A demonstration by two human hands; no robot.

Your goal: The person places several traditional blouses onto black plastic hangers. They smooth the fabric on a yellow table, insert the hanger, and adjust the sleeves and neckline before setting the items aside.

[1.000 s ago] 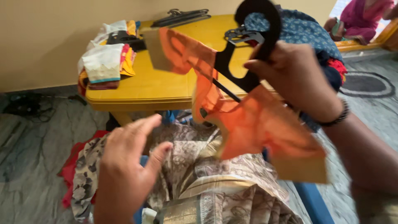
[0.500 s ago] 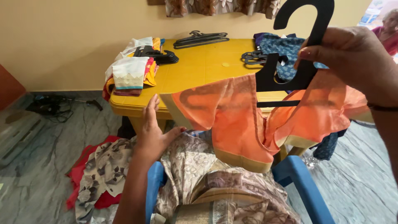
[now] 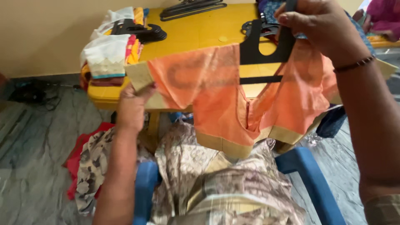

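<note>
Head view, near to far.

Nearest: a grey-beige floral fabric (image 3: 216,183) is heaped over a blue chair (image 3: 310,179) directly below the camera, and part of it trails down onto the grey marble floor (image 3: 29,166) at left, over something red.

Above the chair, an orange blouse (image 3: 233,96) with gold-beige borders hangs on a black hanger (image 3: 266,52). Both shoulders sit over the hanger's arms and the body hangs open at the front. The left hand (image 3: 133,104) is closed on the beige cuff of the near sleeve, pinching it and pulling it out sideways. The right hand (image 3: 323,29) grips the hanger's neck just under the hook, fingers wrapped round it, holding the blouse up in the air above the desk edge.

Judgement on progress: the blouse appears to be fully mounted on the hanger; what seems left is straightening the sleeve and setting the piece down or hanging it somewhere.

Beyond: a yellow desk (image 3: 196,35) carries a stack of folded blouses (image 3: 110,56) at its left end with black hangers lying on top, a loose bundle of spare hangers (image 3: 191,7) at the far edge, and a blue printed garment (image 3: 271,10) behind the right hand. Another person in pink sits at far right, partly out of frame.
</note>
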